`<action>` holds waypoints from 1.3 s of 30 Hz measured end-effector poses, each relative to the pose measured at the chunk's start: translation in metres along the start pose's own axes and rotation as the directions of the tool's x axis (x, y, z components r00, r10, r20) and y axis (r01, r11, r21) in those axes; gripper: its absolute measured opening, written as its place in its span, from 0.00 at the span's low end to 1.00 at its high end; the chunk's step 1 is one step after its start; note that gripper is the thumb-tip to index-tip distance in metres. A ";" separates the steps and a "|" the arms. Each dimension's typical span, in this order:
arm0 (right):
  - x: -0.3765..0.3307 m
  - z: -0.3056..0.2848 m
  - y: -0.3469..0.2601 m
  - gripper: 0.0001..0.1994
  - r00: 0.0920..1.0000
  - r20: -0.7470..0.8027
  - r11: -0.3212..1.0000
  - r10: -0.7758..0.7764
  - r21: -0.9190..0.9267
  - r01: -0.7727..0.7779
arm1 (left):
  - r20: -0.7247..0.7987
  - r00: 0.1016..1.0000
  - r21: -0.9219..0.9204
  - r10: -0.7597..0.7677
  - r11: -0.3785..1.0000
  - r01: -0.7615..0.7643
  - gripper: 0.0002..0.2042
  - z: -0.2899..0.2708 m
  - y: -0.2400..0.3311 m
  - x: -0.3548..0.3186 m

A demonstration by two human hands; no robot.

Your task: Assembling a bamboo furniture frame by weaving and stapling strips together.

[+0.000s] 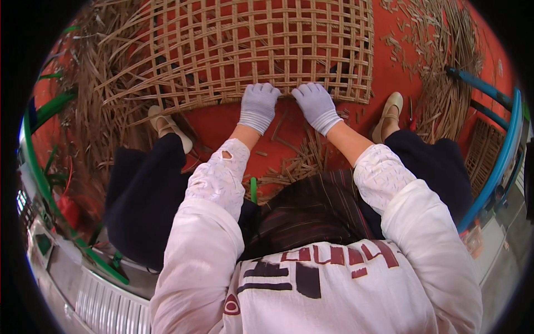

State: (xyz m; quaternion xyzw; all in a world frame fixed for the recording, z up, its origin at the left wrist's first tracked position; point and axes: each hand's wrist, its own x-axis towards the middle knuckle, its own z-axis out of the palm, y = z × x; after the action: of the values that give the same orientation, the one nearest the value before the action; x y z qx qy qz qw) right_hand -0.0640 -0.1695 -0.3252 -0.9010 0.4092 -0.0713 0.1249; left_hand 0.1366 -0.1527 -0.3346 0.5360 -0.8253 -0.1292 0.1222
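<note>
The left hand (258, 106), in a pale grey knitted glove, presses down on the near edge of a wide open-lattice mat woven from flat tan cane strips (239, 44), which lies spread on the red floor (389, 72) ahead of the person. The right hand (315, 104), gloved the same way, sits just beside it on the same edge, the two hands almost touching. On both hands the fingers (267, 89) curl down over the mat's border strip; whether they actually pinch a strip or only press on it cannot be told from this view.

Between the person's knees, under the forearms, lies a loose heap of short cut cane pieces (295, 164), near the mat's edge. A thick bundle of long dry cane strands (94, 111) lies on the left, running under the mat's left side, and another bundle of cane strands (445, 94) lies to the right (with small offcuts scattered above it). A beige flat shoe (388, 114) rests on the floor right of the hands, and another beige shoe (167, 127) left of them. A blue curved tube (500, 161) arcs along the right rim, a green curved tube (33, 156) along the left.
</note>
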 end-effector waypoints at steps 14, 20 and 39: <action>0.065 0.011 -0.068 0.13 0.992 0.119 0.995 -0.048 0.095 0.037 | 0.052 0.952 0.084 -0.300 0.952 0.296 0.21 -0.064 -0.094 -0.068; 0.084 0.025 -0.084 0.11 0.991 0.135 1.000 -0.019 -0.006 0.020 | 0.067 0.943 0.084 -0.327 0.943 0.321 0.16 -0.059 -0.100 -0.063; 0.118 0.009 -0.111 0.08 0.971 0.239 0.999 -0.026 0.050 0.015 | 0.019 0.844 0.131 -0.536 0.838 0.530 0.21 -0.092 -0.158 -0.114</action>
State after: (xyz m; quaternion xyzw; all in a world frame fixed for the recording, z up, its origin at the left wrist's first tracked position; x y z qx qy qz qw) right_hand 0.0949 -0.1869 -0.2993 -0.9040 0.3801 0.0268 0.1941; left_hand 0.3481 -0.1178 -0.3096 0.7470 -0.6529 -0.1229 0.0261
